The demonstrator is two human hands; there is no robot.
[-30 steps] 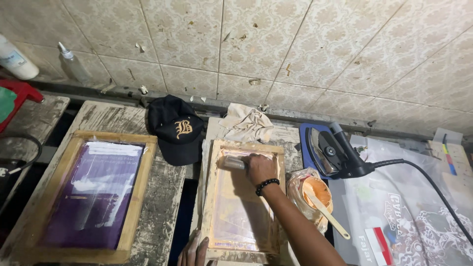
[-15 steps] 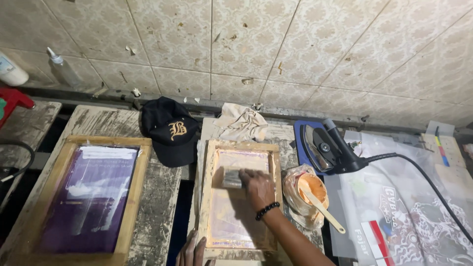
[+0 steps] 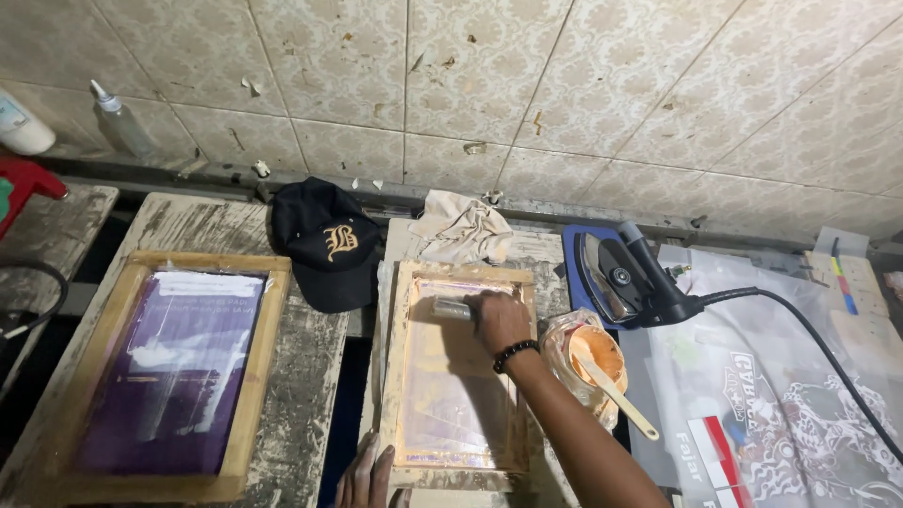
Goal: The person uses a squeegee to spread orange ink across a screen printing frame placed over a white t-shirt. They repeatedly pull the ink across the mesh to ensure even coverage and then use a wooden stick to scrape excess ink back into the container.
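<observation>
Two screens, two hands, one of most else

Two wooden-framed printing screens: one with purple mesh [image 3: 174,362], one with pale mesh [image 3: 458,376]. Two hands: left hand [image 3: 367,475], right hand [image 3: 499,322]. One black embroidered cap [image 3: 324,240], one crumpled beige rag [image 3: 461,226], one black electric iron [image 3: 625,275], one tub of orange ink [image 3: 588,357], two plastic bottles [image 3: 122,120].

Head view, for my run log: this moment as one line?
right hand: grip on squeegee | wooden-framed printing screen | left hand: on frame's near edge
</observation>
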